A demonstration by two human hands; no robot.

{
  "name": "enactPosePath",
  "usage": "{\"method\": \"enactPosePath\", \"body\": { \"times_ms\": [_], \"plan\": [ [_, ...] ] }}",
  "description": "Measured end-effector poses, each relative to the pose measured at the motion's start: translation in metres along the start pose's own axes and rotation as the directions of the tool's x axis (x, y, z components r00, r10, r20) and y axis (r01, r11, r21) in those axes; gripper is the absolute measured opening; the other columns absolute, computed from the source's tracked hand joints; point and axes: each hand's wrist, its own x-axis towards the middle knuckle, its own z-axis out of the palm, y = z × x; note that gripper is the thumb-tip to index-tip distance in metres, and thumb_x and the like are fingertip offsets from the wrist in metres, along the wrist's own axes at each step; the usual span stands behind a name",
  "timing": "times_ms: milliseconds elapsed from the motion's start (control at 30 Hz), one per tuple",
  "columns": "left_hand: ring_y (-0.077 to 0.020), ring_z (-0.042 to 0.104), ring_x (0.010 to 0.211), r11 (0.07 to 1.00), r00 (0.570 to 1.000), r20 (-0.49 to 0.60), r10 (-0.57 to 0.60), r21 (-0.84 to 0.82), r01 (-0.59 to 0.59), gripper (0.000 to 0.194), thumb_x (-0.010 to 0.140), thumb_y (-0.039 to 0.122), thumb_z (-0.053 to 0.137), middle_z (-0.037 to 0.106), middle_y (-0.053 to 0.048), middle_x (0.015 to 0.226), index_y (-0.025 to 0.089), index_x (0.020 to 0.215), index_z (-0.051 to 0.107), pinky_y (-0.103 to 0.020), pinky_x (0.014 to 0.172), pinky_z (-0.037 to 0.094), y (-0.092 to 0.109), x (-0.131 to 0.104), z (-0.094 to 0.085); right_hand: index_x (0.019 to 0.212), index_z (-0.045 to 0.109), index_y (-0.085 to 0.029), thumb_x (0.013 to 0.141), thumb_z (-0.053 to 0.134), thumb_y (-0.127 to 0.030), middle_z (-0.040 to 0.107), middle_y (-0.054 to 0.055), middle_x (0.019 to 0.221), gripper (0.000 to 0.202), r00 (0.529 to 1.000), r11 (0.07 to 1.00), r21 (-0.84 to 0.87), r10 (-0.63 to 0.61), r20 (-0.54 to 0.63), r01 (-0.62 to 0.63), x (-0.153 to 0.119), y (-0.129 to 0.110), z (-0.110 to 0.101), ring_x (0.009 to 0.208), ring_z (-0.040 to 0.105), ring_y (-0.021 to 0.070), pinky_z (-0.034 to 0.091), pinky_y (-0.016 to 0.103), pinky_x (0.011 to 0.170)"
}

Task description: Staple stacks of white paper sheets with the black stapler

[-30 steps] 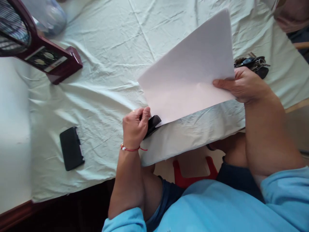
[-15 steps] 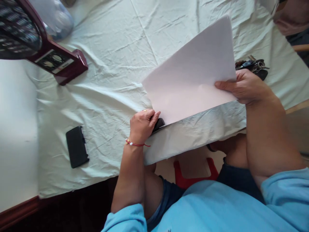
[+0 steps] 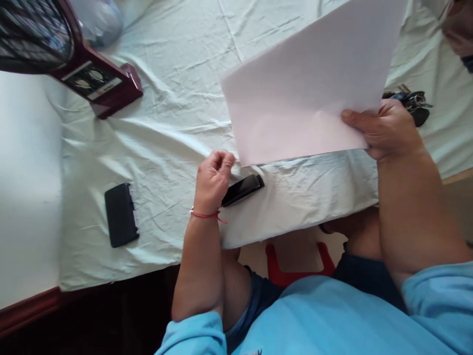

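Observation:
A large white sheet of paper (image 3: pixel 303 93) is held up at a tilt above the table. My right hand (image 3: pixel 391 125) grips its right side, thumb on top and the other fingers mostly hidden beneath. Just off the paper's lower left corner is my left hand (image 3: pixel 214 180), its fingers curled closed. What those fingers hold, if anything, is hidden. Beside this hand, a narrow glossy black object (image 3: pixel 244 189), shaped like a stapler, lies on the cloth near the front edge; my left hand covers its left end.
A pale wrinkled cloth (image 3: pixel 166 148) covers the table. On it lie a flat black case-like object (image 3: pixel 121 215) at left and keys (image 3: pixel 416 103) beyond my right hand. A dark red racket-shaped device (image 3: pixel 114 88) stands upper left, near a clear plastic bag (image 3: pixel 101 24). Below is a red stool (image 3: pixel 299 276).
The paper has moved up and right with my right hand. My left hand has shifted slightly up, away from the paper's corner, and more of the narrow black object now shows.

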Motion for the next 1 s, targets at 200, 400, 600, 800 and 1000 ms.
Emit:
{"method": "enactPosePath", "body": {
  "times_ms": [200,400,600,800,1000],
  "plan": [
    [-0.0127,0.065,0.076,0.931,0.969,-0.165,-0.182,-0.346,0.116,0.058,0.095,0.076,0.098,0.078,-0.005,0.106,0.026,0.110,0.074,-0.023,0.056,0.044,-0.008,0.008,0.005,0.102,0.088,-0.025,0.076,0.119,-0.034,0.094,0.010,0.132,0.041,0.998,0.998,0.050,-0.048,0.034,0.046,-0.001,0.000,0.008,0.139,0.086,0.0342,0.071,0.051,0.124],
    [-0.0091,0.042,0.056,0.956,0.992,-0.072,-0.105,-0.283,0.080,0.063,0.079,0.072,0.109,0.058,0.004,0.066,0.025,0.078,0.067,-0.025,0.049,0.036,0.002,0.003,0.006,0.106,0.089,-0.022,0.073,0.121,-0.033,0.094,0.013,0.133,0.047,0.997,0.994,0.107,-0.043,0.057,0.036,-0.003,0.002,0.008,0.135,0.087,0.0346,0.072,0.049,0.123],
    [-0.0100,0.038,0.055,0.955,0.987,-0.128,-0.093,-0.291,0.052,0.074,0.086,0.086,0.100,0.045,0.006,0.064,0.026,0.072,0.059,-0.025,0.048,0.039,0.008,0.003,0.010,0.105,0.088,-0.023,0.072,0.121,-0.037,0.093,0.013,0.134,0.049,0.998,0.995,0.098,-0.040,0.053,0.034,-0.004,0.002,0.010,0.136,0.087,0.0354,0.073,0.050,0.122],
    [-0.0079,0.037,0.056,0.945,0.990,-0.132,-0.043,-0.328,-0.003,0.075,0.079,0.080,0.111,0.048,0.006,0.065,0.024,0.072,0.062,-0.021,0.048,0.038,0.009,0.000,0.009,0.104,0.090,-0.024,0.067,0.123,-0.036,0.095,0.011,0.132,0.051,0.999,0.993,0.121,-0.019,0.048,0.013,-0.007,-0.002,0.013,0.132,0.088,0.0337,0.073,0.049,0.124],
    [-0.0063,0.035,0.052,0.905,0.988,-0.146,-0.040,-0.425,-0.026,0.081,0.073,0.087,0.111,0.045,0.007,0.061,0.023,0.068,0.062,-0.019,0.042,0.030,0.006,0.002,0.011,0.100,0.090,-0.022,0.041,0.130,-0.057,0.095,0.007,0.119,0.080,0.995,0.977,0.202,-0.078,0.064,0.064,0.002,0.009,0.013,0.128,0.089,0.0370,0.075,0.058,0.122]
  ]
}}
